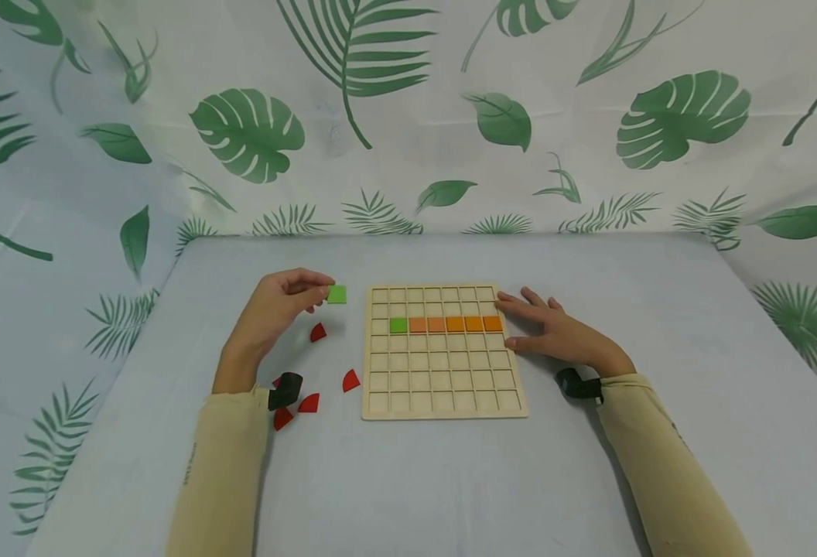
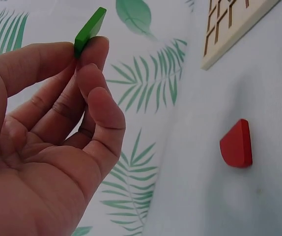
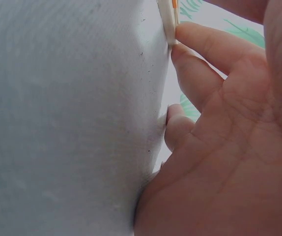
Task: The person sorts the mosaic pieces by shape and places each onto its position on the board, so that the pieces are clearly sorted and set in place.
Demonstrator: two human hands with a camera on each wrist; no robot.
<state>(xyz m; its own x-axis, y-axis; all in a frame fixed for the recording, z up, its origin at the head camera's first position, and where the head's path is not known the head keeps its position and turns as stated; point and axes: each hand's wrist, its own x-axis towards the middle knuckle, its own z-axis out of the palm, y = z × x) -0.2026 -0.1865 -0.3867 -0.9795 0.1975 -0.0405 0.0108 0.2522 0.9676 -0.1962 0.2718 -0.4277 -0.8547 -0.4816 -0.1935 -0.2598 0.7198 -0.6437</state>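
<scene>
Between thumb and fingertips my left hand (image 1: 285,305) pinches a green square tile (image 1: 336,294), lifted to the left of the wooden grid board (image 1: 443,416). The left wrist view shows the same green tile (image 2: 90,30) tilted nearly edge-on. My right hand (image 1: 555,333) touches the board's right edge with its fingertips, its fingers loosely extended. Across the third row of the board lie a green tile (image 1: 398,325), two peach tiles (image 1: 426,325) and three orange tiles (image 1: 473,324). That row's leftmost cell is bare.
Several red quarter-round pieces lie on the table left of the board, one (image 1: 350,380) close to its edge and another (image 1: 318,332) below my left hand. A leaf-printed cloth (image 1: 394,155) hangs behind the white tabletop (image 1: 408,487).
</scene>
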